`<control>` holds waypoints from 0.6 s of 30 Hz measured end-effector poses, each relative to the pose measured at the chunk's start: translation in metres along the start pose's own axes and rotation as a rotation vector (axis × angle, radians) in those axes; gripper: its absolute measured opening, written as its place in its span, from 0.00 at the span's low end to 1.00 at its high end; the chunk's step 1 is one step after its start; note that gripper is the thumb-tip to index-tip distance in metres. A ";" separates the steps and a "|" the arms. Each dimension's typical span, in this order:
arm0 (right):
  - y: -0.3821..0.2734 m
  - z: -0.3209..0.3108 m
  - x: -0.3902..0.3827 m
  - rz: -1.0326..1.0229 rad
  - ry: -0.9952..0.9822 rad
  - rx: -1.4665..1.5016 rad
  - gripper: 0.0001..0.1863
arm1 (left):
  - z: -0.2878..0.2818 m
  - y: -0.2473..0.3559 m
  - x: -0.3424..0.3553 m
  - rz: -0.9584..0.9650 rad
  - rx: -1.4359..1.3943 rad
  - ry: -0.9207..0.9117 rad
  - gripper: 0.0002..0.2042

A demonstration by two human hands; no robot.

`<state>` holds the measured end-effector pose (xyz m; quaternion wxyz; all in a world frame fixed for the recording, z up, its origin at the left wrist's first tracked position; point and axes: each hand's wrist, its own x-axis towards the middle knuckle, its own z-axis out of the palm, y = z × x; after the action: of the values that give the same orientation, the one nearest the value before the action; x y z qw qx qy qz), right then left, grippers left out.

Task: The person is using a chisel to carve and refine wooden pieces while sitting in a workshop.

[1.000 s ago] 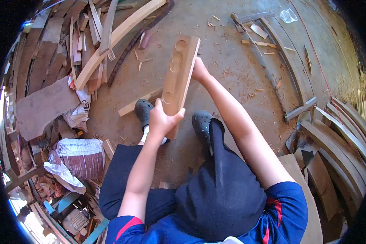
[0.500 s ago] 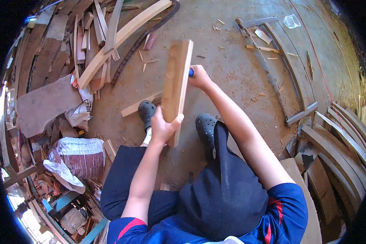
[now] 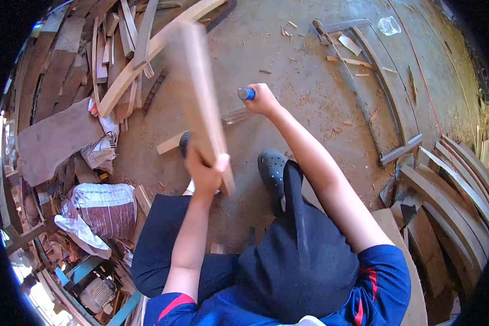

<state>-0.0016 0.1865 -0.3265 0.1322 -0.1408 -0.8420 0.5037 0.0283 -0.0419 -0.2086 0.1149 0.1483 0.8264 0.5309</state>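
My left hand (image 3: 204, 173) is wrapped round the lower end of a thick, pale wooden board (image 3: 204, 103). The board stands steeply and its upper end is smeared by motion. To its right, my right hand (image 3: 263, 100) is closed on a blue-handled tool (image 3: 247, 94). The tool's round grey end points left, toward the board, with a gap between them; the rest is hidden by the fist. On the floor beyond my feet lies a piece of wood (image 3: 170, 144), partly covered by the board.
Stacked planks (image 3: 54, 81) and a curved beam (image 3: 125, 87) fill the left side. Nearer stand a stuffed sack (image 3: 106, 214) and a motor (image 3: 98, 293). A wooden frame (image 3: 383, 92) lies at the far right, above curved timbers (image 3: 445, 201). Wood chips litter the floor.
The board's upper end has swung left, away from my right hand, and my left hand has moved slightly left. The blue handle's grey end has come into sight.
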 end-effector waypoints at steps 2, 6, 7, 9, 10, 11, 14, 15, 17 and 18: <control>0.001 0.001 0.000 -0.026 0.003 0.059 0.05 | -0.010 0.006 0.002 0.149 -0.440 0.140 0.29; 0.004 0.004 0.003 -0.015 -0.001 0.026 0.05 | 0.025 0.002 -0.006 0.287 -0.750 0.140 0.30; 0.004 0.004 0.003 -0.061 0.009 0.059 0.05 | 0.029 -0.001 -0.004 0.153 -0.332 0.091 0.26; 0.006 0.002 0.004 0.014 -0.075 0.015 0.06 | 0.035 -0.004 -0.006 -0.061 0.124 -0.028 0.23; 0.006 0.002 0.002 -0.057 -0.059 0.051 0.06 | 0.034 -0.004 -0.009 -0.232 0.085 -0.099 0.24; 0.007 0.000 0.004 -0.113 -0.027 0.062 0.06 | 0.028 -0.003 -0.005 -0.014 0.047 -0.013 0.25; 0.008 0.000 -0.001 -0.096 0.011 0.077 0.06 | 0.004 0.005 -0.001 0.192 -0.385 0.144 0.25; 0.007 0.000 0.001 -0.070 0.023 0.072 0.05 | 0.005 0.005 0.001 0.250 -0.516 0.140 0.26; 0.006 0.001 0.000 -0.091 0.030 0.091 0.05 | 0.013 0.004 0.003 0.392 -0.639 0.168 0.27; 0.005 0.002 0.001 -0.052 0.023 0.074 0.05 | 0.032 0.000 -0.001 0.372 -0.628 0.185 0.26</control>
<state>-0.0029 0.1879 -0.3314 0.1599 -0.1195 -0.8247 0.5291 0.0403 -0.0155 -0.2211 -0.0187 0.2046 0.5892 0.7814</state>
